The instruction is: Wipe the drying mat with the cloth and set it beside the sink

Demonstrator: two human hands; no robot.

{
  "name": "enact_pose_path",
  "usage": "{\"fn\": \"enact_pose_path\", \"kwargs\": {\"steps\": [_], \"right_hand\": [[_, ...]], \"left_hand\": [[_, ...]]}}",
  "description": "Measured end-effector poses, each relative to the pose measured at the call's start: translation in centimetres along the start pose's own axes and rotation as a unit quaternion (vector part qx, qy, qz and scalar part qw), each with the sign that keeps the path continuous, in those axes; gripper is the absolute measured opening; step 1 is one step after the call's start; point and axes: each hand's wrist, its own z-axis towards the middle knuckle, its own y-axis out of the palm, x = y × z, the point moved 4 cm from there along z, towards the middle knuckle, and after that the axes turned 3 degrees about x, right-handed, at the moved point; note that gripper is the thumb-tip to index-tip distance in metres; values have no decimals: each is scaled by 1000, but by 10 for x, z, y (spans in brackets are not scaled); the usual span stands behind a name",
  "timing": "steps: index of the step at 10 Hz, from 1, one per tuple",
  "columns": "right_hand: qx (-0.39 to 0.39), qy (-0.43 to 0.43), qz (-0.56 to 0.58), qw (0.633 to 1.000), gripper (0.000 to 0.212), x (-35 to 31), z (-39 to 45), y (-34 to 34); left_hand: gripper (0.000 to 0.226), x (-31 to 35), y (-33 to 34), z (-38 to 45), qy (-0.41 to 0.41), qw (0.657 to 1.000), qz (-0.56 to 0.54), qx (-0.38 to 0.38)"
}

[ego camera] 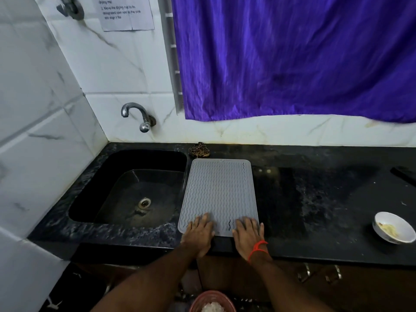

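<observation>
The mat [219,194] lies flat on the dark counter [315,199], its left edge running just beside the sink [128,190] and slightly over the sink's rim. Both hands press on its near end. The left hand [199,230] lies palm down with straight fingers [203,219] spread on the mat's near left corner, the heel of the palm hanging past the counter's front edge. The right hand [248,233] lies the same way on the near right corner, fingers [246,221] flat and released, gripping nothing; its outermost finger reaches just past the mat's right edge onto the counter. A red thread [258,247] circles the right wrist.

Ahead of the fingertips the grey ribbed mat stretches to the wall. Just past its far edge, near the sink's back right corner, sits the cloth [200,150] (a crumpled brownish lump, touching neither hand). A tap [137,115] juts from the tiled wall above the sink, far ahead and left of the left fingers. A purple curtain [292,57] hangs above the counter, and a printed sheet [126,12] is stuck to the tiles at the top. Well to the right of the right fingers, near the counter's front edge, stands a white bowl [392,227] with some pale scraps in it. Below the wrists, at floor level, a red basket [212,301] shows.
</observation>
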Motion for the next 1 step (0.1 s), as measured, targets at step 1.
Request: {"fn": "enact_pose_path", "kwargs": {"steps": [1], "right_hand": [[42,-14,40,998,39,-5,14,-14]], "left_hand": [[35,-2,-18,2,-6,997,-37,72]]}}
